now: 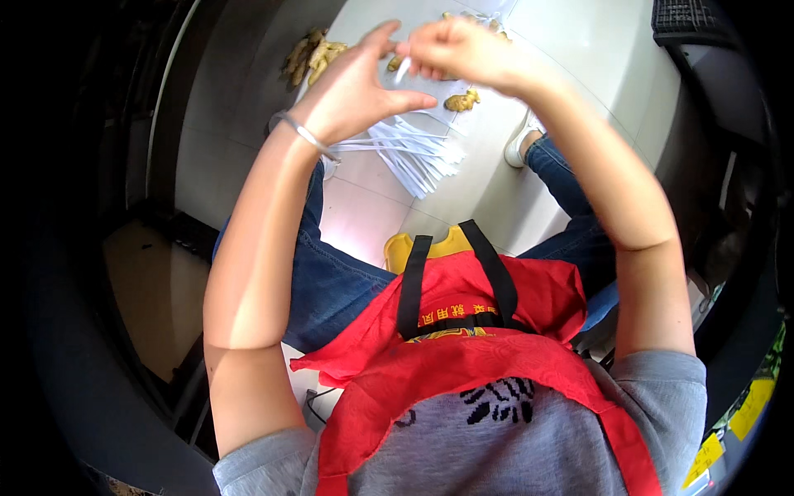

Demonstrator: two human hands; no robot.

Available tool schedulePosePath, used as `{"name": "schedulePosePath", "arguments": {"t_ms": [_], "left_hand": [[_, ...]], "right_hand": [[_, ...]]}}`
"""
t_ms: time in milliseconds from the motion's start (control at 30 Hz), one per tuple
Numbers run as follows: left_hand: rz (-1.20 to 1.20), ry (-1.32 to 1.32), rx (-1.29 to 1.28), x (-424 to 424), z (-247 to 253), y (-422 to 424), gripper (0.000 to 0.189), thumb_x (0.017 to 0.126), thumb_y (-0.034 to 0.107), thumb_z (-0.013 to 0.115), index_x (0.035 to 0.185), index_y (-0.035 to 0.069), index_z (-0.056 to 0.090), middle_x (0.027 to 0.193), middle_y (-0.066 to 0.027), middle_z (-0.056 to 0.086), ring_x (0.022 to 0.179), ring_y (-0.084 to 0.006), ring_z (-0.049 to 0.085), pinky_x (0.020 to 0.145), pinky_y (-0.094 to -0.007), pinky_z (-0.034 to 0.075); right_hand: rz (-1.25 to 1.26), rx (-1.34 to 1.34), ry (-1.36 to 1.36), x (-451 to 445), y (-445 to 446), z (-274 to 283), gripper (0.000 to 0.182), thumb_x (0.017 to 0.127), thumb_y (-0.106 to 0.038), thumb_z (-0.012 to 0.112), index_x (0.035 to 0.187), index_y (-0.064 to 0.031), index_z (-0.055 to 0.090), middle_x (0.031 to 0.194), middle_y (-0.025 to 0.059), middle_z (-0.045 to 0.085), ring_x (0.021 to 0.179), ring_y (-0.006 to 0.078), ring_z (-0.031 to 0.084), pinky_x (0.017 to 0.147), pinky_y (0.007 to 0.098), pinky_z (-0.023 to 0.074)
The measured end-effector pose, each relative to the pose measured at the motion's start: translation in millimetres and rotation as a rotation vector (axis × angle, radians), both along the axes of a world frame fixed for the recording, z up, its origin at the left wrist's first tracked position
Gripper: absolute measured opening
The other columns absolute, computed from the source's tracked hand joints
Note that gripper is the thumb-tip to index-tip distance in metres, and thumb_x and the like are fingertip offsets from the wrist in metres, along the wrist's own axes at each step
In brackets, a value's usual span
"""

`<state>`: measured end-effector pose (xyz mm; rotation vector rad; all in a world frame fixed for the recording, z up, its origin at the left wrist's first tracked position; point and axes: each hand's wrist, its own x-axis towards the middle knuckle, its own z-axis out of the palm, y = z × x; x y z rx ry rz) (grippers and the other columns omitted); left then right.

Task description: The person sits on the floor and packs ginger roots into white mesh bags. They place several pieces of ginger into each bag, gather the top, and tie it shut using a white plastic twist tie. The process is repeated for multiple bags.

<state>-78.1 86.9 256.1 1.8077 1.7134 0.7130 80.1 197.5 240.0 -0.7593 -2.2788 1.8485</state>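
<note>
My left hand (353, 90) is spread over the floor, its thumb and fingers apart and nothing seen between them. Close to its fingertips, my right hand (462, 53) is closed, with a short white strip (403, 70) sticking out at its fingers; motion blurs it. Below both hands a fanned bundle of flat white strips (419, 158) lies on the tiles. One piece of ginger root (462, 101) rests just beyond the bundle. Another ginger piece (395, 62) shows between my hands, partly hidden.
A pile of ginger roots (316, 54) lies at the far left, and more ginger (496, 26) lies beyond my right hand, partly covered by it. A yellow plastic object (400, 248) shows between my legs, behind a red apron (446, 359). A dark basket (685, 22) stands far right.
</note>
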Motion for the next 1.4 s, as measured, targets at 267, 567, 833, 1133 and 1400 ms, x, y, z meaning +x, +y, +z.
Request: {"name": "schedulePosePath", "arguments": {"t_ms": [267,567,833,1133,1400], "left_hand": [[-0.031,-0.976,-0.396,39.4,17.2,18.5,0.034,0.098,0.029,0.038,0.094,0.002,0.057,0.058,0.0018,0.043,0.061,-0.0089,0.047,0.068,-0.0261,0.044],[0.257,-1.585,-0.281,24.0,39.8,42.4,0.029,0.099,0.027,0.035,0.083,0.007,0.047,0.053,0.0054,0.028,0.047,-0.0049,0.025,0.055,-0.0213,0.032],[0.393,-1.438,-0.218,15.7,39.3,39.8,0.028,0.099,0.026,0.035,0.090,0.004,0.049,0.057,0.0023,0.036,0.052,-0.0078,0.033,0.060,-0.0251,0.037],[0.422,-0.411,-0.017,15.0,34.4,37.0,0.062,0.083,0.042,0.064,0.116,-0.007,0.044,0.093,-0.0111,0.063,0.084,-0.0162,0.061,0.075,-0.0237,0.047],[0.219,-1.029,-0.217,24.4,42.9,32.2,0.021,0.087,0.019,0.062,0.093,0.000,0.057,0.083,-0.0060,0.063,0.078,-0.0115,0.061,0.076,-0.0239,0.049]], "right_hand": [[-0.653,-0.139,0.484,67.0,41.2,55.0,0.036,0.096,-0.033,0.040,0.103,-0.0031,0.059,0.089,0.0053,0.061,0.080,0.0118,0.057,0.075,0.0243,0.0454],[-0.141,-0.353,0.070,22.1,-49.0,51.4,0.031,0.092,-0.029,0.052,0.090,-0.0015,0.065,0.077,0.0045,0.065,0.072,0.0094,0.061,0.065,0.0222,0.0470],[-0.149,-0.498,0.062,26.9,-44.6,57.2,0.020,0.090,-0.015,0.053,0.097,0.0015,0.062,0.083,0.0092,0.067,0.074,0.0124,0.065,0.067,0.0223,0.0492],[-0.525,-0.250,0.248,24.7,-13.7,56.2,0.021,0.087,-0.024,0.061,0.081,-0.0047,0.062,0.069,-0.0006,0.058,0.062,0.0056,0.049,0.062,0.0193,0.0406],[-0.467,-0.180,0.274,17.6,-12.1,48.4,0.032,0.089,-0.036,0.057,0.070,-0.0108,0.057,0.062,-0.0062,0.046,0.059,0.0029,0.037,0.056,0.0191,0.0316]]}}
